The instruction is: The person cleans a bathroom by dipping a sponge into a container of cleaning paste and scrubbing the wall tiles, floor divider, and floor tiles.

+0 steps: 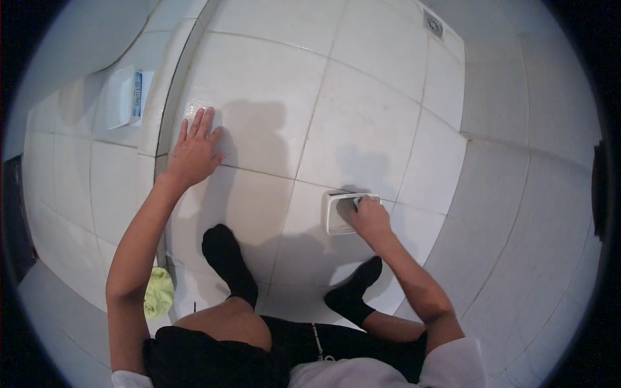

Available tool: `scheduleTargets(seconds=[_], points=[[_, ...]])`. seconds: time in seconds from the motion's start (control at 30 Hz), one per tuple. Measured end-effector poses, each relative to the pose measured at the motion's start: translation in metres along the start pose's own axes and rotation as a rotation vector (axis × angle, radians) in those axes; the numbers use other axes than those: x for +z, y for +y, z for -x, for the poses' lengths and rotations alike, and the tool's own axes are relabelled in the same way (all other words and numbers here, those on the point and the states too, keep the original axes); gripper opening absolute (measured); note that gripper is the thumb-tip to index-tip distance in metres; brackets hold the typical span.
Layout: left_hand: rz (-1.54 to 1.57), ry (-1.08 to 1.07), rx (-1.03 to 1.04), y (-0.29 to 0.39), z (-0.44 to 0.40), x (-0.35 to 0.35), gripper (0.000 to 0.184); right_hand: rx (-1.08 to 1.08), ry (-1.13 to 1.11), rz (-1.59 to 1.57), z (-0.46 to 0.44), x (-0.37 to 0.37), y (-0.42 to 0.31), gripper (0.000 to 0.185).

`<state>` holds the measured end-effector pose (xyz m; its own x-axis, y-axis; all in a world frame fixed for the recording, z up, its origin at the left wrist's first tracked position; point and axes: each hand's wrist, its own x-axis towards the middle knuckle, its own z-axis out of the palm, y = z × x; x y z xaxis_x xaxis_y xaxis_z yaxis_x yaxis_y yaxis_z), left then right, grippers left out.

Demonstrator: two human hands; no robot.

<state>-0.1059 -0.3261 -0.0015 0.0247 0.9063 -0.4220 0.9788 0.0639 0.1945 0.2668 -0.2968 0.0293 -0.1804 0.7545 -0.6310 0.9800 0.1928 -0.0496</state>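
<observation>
Your right hand [372,218] curls over the near side and right rim of the white container [327,215], its grip unclear; your left hand [193,155] lies open, fingers spread on the floor tiles [362,97]; wet sheen [199,101] by its fingertips suggests work begun; what remains, you cannot tell from here.

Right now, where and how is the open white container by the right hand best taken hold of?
Probably by its left rim, from above, pinching the wall with fingers inside and thumb outside: the white container has an open top, the rim there looks narrow, and that side is free, while the right hand covers part of the opposite side.
</observation>
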Motion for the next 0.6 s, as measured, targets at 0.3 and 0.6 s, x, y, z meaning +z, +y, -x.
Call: scheduleTargets(seconds=[0.3,0.6], points=[[0.025,-0.010,0.034,0.001,-0.010,0.013,0.057,0.210,0.054,-0.187,0.027,0.021,-0.038,0.042],[0.050,-0.015,0.028,-0.003,-0.008,0.023,0.065,0.054,-0.295,-0.711,0.000,-0.021,0.008,0.051]])
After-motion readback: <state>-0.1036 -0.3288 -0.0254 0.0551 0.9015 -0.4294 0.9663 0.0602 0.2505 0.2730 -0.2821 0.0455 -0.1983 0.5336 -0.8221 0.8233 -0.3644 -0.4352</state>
